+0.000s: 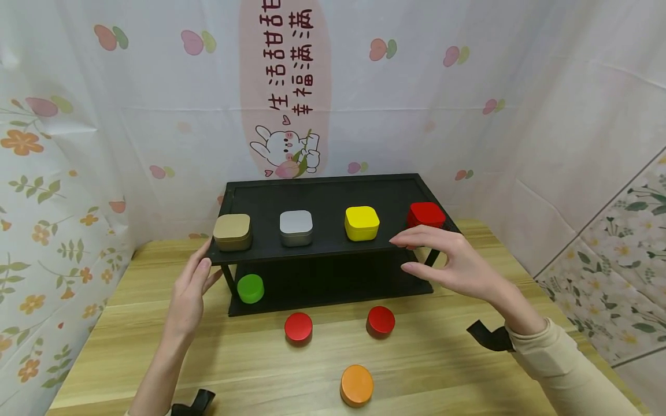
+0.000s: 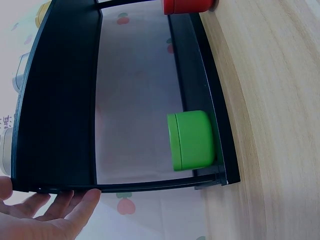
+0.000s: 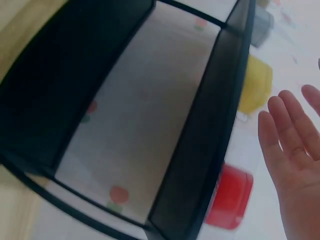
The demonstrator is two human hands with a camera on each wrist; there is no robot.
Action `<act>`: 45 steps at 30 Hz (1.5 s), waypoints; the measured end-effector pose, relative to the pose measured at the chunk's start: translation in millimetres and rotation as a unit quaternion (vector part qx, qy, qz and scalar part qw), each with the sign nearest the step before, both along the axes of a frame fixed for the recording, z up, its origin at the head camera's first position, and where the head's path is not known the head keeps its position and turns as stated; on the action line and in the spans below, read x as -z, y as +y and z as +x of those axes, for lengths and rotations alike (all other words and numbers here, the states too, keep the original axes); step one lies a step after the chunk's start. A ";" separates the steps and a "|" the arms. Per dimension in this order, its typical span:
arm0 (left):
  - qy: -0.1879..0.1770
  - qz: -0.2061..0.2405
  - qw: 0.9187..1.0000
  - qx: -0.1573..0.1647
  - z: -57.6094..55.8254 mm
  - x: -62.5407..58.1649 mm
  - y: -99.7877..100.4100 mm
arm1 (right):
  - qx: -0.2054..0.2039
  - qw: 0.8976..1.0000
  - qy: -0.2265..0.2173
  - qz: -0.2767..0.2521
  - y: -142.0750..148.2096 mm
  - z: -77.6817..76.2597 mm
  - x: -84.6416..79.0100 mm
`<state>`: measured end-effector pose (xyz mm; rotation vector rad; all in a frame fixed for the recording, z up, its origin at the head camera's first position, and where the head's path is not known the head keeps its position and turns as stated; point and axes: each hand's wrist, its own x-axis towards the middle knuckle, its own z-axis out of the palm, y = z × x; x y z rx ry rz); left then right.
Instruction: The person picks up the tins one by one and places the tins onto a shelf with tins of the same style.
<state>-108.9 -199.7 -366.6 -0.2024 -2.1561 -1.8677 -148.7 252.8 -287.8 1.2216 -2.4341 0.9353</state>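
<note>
A black two-tier shelf (image 1: 322, 196) stands on the wooden table. At its left end my left hand (image 1: 191, 289) grips the upper tier by the front corner, thumb on the edge and fingers beneath. On the upper tier stand a gold tin (image 1: 233, 232), a silver tin (image 1: 296, 228), a yellow tin (image 1: 362, 223) and a red tin (image 1: 426, 214). My right hand (image 1: 455, 263), thumb apart from the fingers, hovers in front of the red tin and holds nothing. A green tin (image 2: 192, 140) sits on the lower tier at the left.
Two red round tins (image 1: 299, 327) stand on the table in front of the shelf, apart from each other. Nearer to me is an orange round tin (image 1: 356, 385). A patterned cloth (image 1: 171, 115) hangs close behind the shelf and along both sides.
</note>
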 end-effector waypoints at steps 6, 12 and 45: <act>0.001 0.001 1.000 -0.001 -0.3 0.4 -0.6 | -0.019 0.999 -0.026 0.010 -16.3 2.2 14.6; 0.003 0.001 1.000 0.001 -0.1 0.1 -0.6 | -0.046 0.998 -0.047 0.017 -29.1 2.7 27.4; -0.001 -0.002 1.000 0.003 -0.3 1.5 -1.4 | -0.135 0.978 -0.135 0.084 -94.1 -7.4 67.7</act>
